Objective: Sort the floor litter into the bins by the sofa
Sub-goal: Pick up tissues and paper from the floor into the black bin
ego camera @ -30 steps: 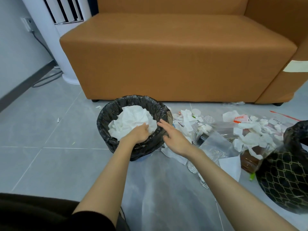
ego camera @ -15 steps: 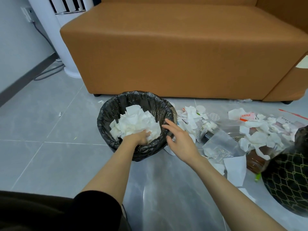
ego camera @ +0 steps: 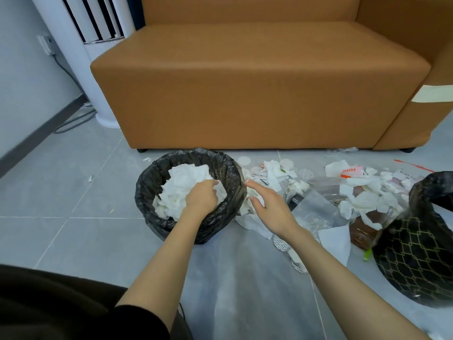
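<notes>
Tissues (ego camera: 186,179) fill the left bin (ego camera: 144,192), which has a black liner folded over its rim. It stands on the grey floor (ego camera: 73,241) just in front of the sofa (ego camera: 245,94). Left hand (ego camera: 202,198) is down inside that bin on top of the tissues, back of the hand to the camera, fingers bent into the paper. Fingertips are buried, so cannot tell whether it grips a wad or only presses. Right hand (ego camera: 272,208) is just right of the bin, outside the rim, fingers straight and spread, nothing in it. Whether it touches the paper underneath is unclear. Hands are near each other but apart, with the bin wall between them.

Litter pile (ego camera: 362,190) lies on the floor between the two bins: torn white tissue, round patterned pads, a clear plastic bag (ego camera: 316,212), and a packet (ego camera: 350,171) whose red print is too blurred to read. Brown container (ego camera: 362,233) is mostly hidden under tissue and behind the right bin (ego camera: 416,253); its kind is unclear. The right bin is dark with a gold lattice pattern and a black liner, cut off by the frame edge, inside not visible. White slatted appliance (ego camera: 98,57) stands left of the sofa, top cut off. Dark sleeve (ego camera: 137,322) shows bottom left.
</notes>
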A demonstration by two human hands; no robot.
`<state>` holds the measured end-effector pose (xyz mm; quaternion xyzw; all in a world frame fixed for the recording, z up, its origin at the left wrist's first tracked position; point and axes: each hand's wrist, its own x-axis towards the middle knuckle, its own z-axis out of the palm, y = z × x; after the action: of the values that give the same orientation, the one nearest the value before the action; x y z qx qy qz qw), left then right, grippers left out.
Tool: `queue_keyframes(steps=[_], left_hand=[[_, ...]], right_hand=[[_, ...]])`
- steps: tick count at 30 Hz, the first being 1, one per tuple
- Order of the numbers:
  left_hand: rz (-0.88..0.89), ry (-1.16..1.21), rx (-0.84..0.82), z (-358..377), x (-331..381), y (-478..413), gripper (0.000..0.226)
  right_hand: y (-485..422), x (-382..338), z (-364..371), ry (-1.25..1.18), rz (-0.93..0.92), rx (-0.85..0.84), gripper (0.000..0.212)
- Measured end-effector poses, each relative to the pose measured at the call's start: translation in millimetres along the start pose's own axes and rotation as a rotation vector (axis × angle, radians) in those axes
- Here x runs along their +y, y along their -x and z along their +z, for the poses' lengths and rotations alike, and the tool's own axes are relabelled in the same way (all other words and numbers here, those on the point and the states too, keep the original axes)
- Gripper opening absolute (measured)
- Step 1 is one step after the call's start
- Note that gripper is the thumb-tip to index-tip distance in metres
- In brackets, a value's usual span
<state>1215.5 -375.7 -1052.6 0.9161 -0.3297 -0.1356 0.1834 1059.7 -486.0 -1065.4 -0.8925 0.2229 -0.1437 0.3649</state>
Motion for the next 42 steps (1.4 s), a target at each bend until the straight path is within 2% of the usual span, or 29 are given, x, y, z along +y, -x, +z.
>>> queue_keyframes(steps=[5, 8, 12, 16, 21, 27, 30, 36, 42], left_hand=[[0.064, 0.083, 0.181, -2, 31, 8, 0.041], [0.153, 0.085, 0.225, 2, 58, 15, 0.042], [0.240, 0.062, 0.225, 16, 88, 24, 0.044], [0.345, 0.013, 0.135, 47, 107, 32, 0.045], [0.379, -0.008, -0.084, 96, 113, 41, 0.046], [0.435, -0.034, -0.324, 146, 104, 54, 0.048], [0.522, -0.098, -0.438, 167, 106, 65, 0.052], [0.609, -0.262, -0.479, 200, 108, 77, 0.061], [0.505, -0.286, -0.553, 212, 104, 74, 0.074]], right_hand=[[22, 22, -23, 0.009, 0.110, 0.082, 0.041], [38, 43, -35, 0.000, 0.235, 0.129, 0.041], [61, 79, -49, 0.027, 0.433, 0.111, 0.044], [91, 116, -56, 0.078, 0.656, 0.119, 0.046], [130, 151, -51, 0.083, 0.835, -0.020, 0.055], [150, 163, -33, 0.077, 0.822, -0.205, 0.060], [158, 163, -24, 0.193, 0.768, -0.270, 0.057], [166, 149, -7, 0.262, 0.685, -0.307, 0.051], [175, 140, 0, 0.388, 0.614, -0.346, 0.058]])
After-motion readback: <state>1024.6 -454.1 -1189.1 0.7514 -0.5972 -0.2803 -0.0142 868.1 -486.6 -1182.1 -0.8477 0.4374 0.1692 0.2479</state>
